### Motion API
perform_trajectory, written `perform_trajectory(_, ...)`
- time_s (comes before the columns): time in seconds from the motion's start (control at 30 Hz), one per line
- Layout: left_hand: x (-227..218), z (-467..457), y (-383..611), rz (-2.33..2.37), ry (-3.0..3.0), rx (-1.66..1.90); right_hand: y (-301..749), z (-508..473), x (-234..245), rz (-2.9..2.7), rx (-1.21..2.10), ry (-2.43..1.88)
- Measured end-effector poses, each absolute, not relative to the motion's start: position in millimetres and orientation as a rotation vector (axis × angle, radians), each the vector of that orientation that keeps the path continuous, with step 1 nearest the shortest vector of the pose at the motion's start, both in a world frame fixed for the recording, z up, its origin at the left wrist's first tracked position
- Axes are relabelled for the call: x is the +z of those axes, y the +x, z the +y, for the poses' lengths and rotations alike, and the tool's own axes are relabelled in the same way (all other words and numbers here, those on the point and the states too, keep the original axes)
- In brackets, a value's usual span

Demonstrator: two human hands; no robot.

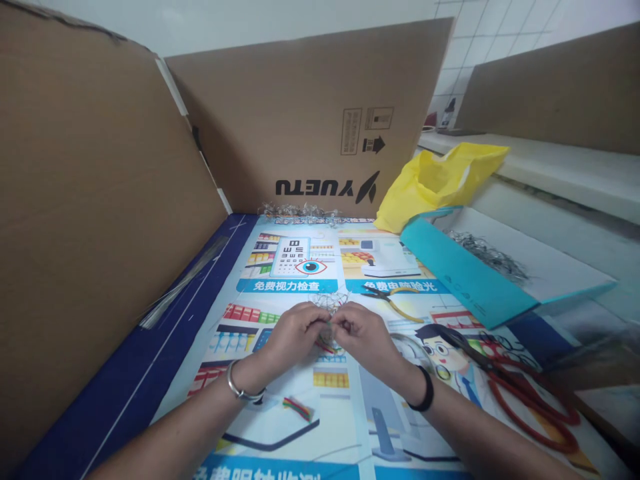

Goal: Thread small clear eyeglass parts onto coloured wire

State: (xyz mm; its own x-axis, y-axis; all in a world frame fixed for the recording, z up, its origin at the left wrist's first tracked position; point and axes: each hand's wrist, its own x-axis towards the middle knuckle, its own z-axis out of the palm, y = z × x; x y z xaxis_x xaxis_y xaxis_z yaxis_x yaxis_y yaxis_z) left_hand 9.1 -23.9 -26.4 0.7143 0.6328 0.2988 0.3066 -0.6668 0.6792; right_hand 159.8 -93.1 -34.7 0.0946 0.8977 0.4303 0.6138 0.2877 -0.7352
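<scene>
My left hand [301,331] and my right hand [361,333] meet at the middle of the printed sheet, fingertips pinched close together. What they pinch is mostly hidden; a small bit of green shows between the fingertips. Just beyond the fingers lies a small heap of bent thin wire [332,301]. Under and between the hands, some red and yellowish strands [326,346] show in part. Nearer to me, a short bundle of red, yellow and green strips [299,408] rests on the sheet.
Yellow-handled pliers [400,308] and red-handled scissors [530,400] lie to the right. Beyond them stand a turquoise box [465,283] holding wire pieces [487,257] and a yellow bag [440,177]. Straight wires [185,283] lie left. Cardboard walls [300,120] enclose the left and back.
</scene>
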Motion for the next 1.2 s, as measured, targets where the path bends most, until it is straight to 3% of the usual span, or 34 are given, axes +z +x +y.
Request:
perform_trajectory(0.23, -24.5, -25.1, 8.7, 0.752, 2.253, 0.737, 157.2, -95.9, -28.1, -1.58, 0.411, -1.413)
perform_trajectory(0.67, -21.4, -29.1, 7.0, 0.61, 1.62, 0.661, 158.9, -96.2, -28.7, -1.664, 0.339, -1.412)
perform_trajectory(1.2, -13.4, -31.2, 9.3, 0.784, 1.745, 0.645, 158.4, -96.0, -29.9, -1.562, 0.453, -1.426)
